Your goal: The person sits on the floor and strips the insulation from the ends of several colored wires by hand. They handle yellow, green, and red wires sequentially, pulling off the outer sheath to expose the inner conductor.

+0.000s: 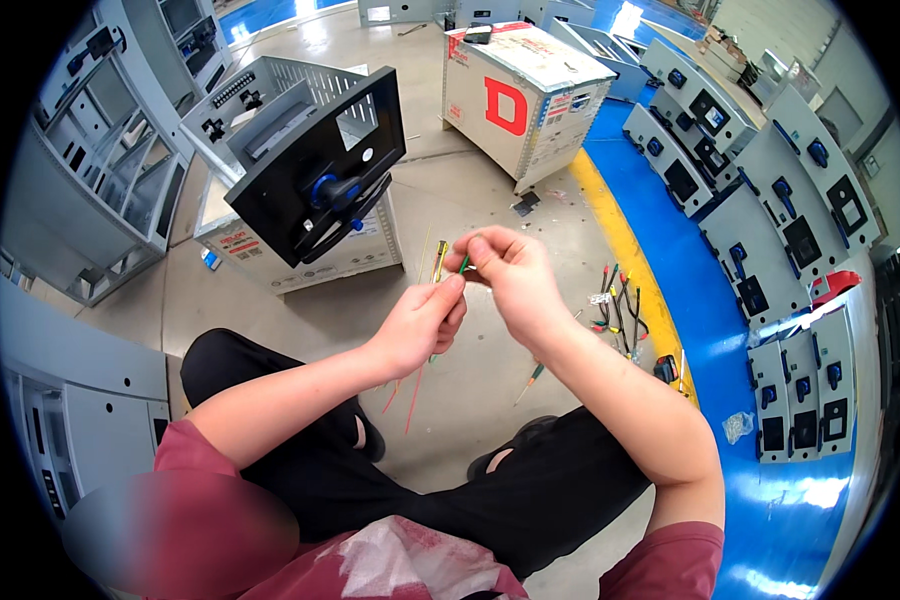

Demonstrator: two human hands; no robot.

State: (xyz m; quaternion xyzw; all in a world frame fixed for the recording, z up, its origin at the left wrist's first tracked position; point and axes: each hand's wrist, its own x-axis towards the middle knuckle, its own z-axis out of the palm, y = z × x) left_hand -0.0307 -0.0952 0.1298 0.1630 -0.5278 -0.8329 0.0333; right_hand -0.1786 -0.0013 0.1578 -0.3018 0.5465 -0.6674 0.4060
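In front of my knees my left hand (420, 325) is closed around several thin wires (415, 402). Red and yellow-orange ends hang below the fist, and yellow ones stick up above it beside a dark piece with yellow (440, 257). My right hand (513, 275) is just above and to the right, its thumb and index finger pinching a short green wire (465, 262). Whether the green wire belongs to the bundle is hidden by my fingers. A screwdriver (537, 372) with a green and orange handle lies on the floor below my right wrist.
Black cables (620, 315) with coloured ends lie right, near a red-black tool or battery (665, 369). A black panel (325, 175) with a blue-marked handle leans on a metal enclosure ahead left. A large crate (520, 95) stands beyond. Grey panels (760, 245) line the blue floor.
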